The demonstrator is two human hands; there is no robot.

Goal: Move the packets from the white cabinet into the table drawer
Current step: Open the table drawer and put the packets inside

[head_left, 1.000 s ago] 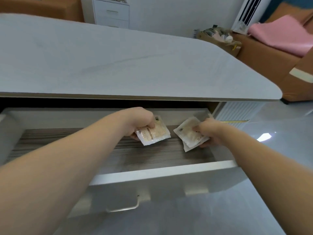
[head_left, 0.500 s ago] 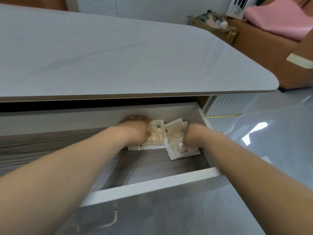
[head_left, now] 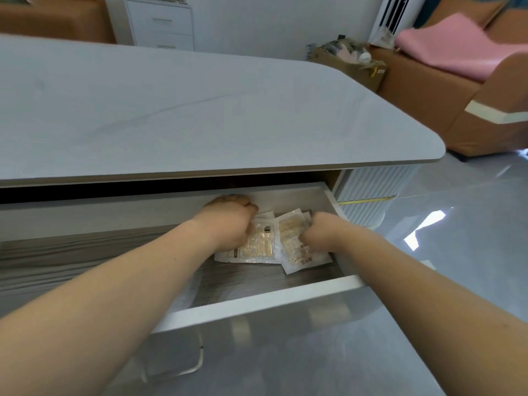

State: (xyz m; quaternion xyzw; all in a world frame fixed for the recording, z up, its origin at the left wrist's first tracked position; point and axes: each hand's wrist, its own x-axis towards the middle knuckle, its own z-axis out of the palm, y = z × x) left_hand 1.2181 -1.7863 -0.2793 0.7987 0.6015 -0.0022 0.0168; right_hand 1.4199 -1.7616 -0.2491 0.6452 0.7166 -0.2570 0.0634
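Two hands are inside the open drawer [head_left: 257,302], at its right end under the table [head_left: 200,110] edge. Left hand [head_left: 228,221] is knuckles-up with fingers curled down onto the left packets [head_left: 258,244]; the fingertips are hidden beneath the hand, so whether it grasps a packet or only presses on it cannot be told. Right hand [head_left: 320,231] is likewise curled, its fingers bearing on the right packets [head_left: 294,247]; grasp or mere contact cannot be told here either.

Packets: several flat white sachets with pale yellow contents lie on the wood-grain drawer floor, near the back wall and the right side wall. Left group lies roughly square to the drawer; right group is skewed, one corner pointing toward the drawer front. The two groups overlap at their meeting edge. Further sachet edges show behind both groups; the exact count cannot be read. Print on the sachets is too small to read.

Drawer front is white, with a metal handle [head_left: 197,364] below the left forearm. Tabletop is pale grey with a rounded right corner.

Background: white cabinet [head_left: 160,24] with drawers stands against the far wall, well apart from the table. A cardboard box [head_left: 348,64] of mixed items sits on the floor at the right, beside a brown sofa [head_left: 428,104] carrying a pink cloth [head_left: 451,52]. Floor is glossy grey tile
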